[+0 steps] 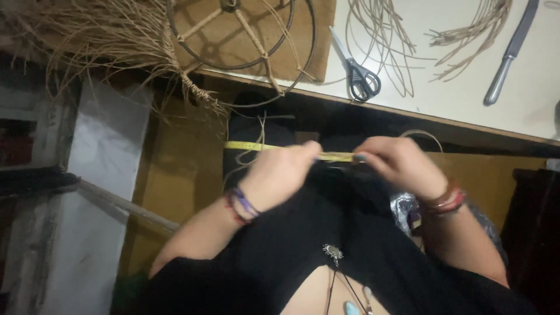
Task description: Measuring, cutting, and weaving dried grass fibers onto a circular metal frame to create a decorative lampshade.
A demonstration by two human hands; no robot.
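My left hand (280, 172) and my right hand (399, 163) are held together over my lap, below the table edge. Both pinch a yellow measuring tape (251, 146) that runs level between them and sticks out to the left of my left hand. A thin pale reed strand (256, 131) hangs by the tape, and a loop of reed (423, 135) shows behind my right hand. Whether the fingers also hold a strand is hidden. Bracelets sit on both wrists.
On the white table (455, 52) lie black-handled scissors (359, 73), a metal knife (510, 52) and loose reed strands (385, 41). A round wire frame (242, 35) with woven fibre rests on a brown mat at the table's left, dry fibre (105, 35) spilling beside it.
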